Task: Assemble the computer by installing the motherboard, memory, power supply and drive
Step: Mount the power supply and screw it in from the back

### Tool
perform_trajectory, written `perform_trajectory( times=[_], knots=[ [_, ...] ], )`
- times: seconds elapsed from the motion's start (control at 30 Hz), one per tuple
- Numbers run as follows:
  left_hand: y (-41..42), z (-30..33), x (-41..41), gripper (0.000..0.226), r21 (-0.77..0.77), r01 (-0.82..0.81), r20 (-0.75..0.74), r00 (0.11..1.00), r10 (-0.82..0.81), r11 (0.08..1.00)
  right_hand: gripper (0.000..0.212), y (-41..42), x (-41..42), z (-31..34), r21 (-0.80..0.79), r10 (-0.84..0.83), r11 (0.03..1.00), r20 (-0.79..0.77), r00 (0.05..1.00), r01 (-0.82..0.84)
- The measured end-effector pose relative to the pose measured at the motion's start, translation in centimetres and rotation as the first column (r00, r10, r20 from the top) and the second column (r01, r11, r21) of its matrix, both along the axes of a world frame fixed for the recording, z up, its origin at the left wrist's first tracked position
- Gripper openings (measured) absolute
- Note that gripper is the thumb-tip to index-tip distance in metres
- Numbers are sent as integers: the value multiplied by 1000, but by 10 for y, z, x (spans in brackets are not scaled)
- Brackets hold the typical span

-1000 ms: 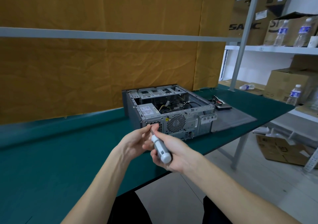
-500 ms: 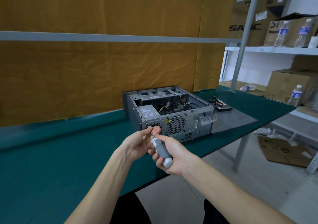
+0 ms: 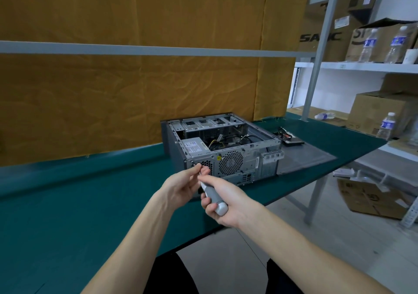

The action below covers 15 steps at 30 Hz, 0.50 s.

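An open grey computer case lies on the green table, rear panel towards me. A power supply with a white label sits in its near left corner, with cables behind it. My right hand grips a grey-handled screwdriver, whose tip points at the rear panel's upper left corner. My left hand pinches the screwdriver shaft near the tip, by a screw. A drive with cables lies on the table right of the case.
A dark side panel lies flat right of the case. Orange cloth hangs behind the table with a grey rail across it. Shelves at right hold cardboard boxes and water bottles. A box sits on the floor.
Both hands and the screwdriver have moved forward and up, from just in front of the case to the rear panel's upper left corner.
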<state>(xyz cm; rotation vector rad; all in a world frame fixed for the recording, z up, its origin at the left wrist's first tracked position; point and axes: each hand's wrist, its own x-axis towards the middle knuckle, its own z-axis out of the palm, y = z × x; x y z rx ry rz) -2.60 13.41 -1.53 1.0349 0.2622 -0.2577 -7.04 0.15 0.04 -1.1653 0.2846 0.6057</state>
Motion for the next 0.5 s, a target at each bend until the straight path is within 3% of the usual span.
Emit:
perform_trajectory(
  times=[0.1, 0.2, 0.3, 0.37, 0.5],
  knots=[
    [-5, -5, 4, 14, -14, -67, 7, 998, 67, 998, 26, -3, 2, -2, -67, -21, 997, 58, 998, 25],
    [-5, -4, 2, 21, 1, 6, -3, 1000, -6, 1000, 29, -8, 4, 4, 27, 18, 999, 20, 1000, -19],
    [1, 2, 1, 28, -135, 65, -33, 997, -70, 989, 32, -5, 5, 10, 88, 73, 994, -40, 997, -69],
    [4, 6, 2, 30, -211, 23, -69, 997, -38, 977, 32, -2, 6, 9, 104, 77, 992, -62, 995, -70],
    [-4, 7, 4, 22, -209, -45, -60, 998, 33, 977, 29, -1, 5, 10, 49, 39, 998, 9, 999, -40]
  ],
)
